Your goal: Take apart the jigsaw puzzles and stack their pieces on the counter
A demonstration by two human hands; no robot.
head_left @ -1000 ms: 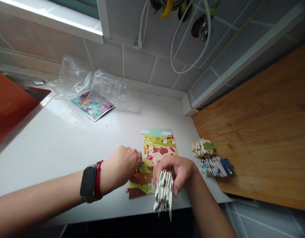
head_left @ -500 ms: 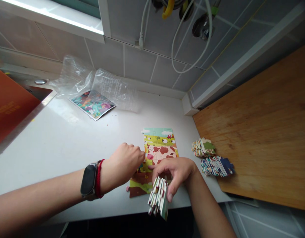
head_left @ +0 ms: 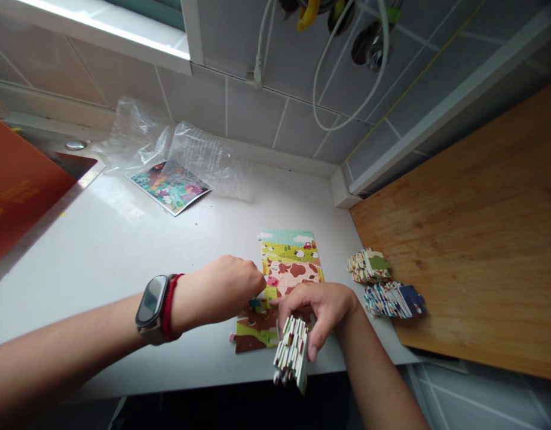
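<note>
Cow puzzle (head_left: 297, 273) flat on white counter (head_left: 123, 251), partly hidden by hands. R hand (head_left: 324, 303) over puzzle's near right part, gripping a pc stack (head_left: 291, 353) btwn thumb & fingers. L hand (head_left: 224, 291) at puzzle's left edge, fingers curled; can't tell if it's got a pc. Green-topped pile (head_left: 369, 266) & blue-topped pile (head_left: 394, 300) right of puzzle. Pic card (head_left: 171, 188) + clear plastic (head_left: 213, 164) beyond puzzle, to its left.

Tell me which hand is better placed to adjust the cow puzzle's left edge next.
Probably the left hand: it is at the left edge of the cow puzzle, though its fingertips are hidden. The right hand holds a stack of pieces, so it seems less free.
</note>
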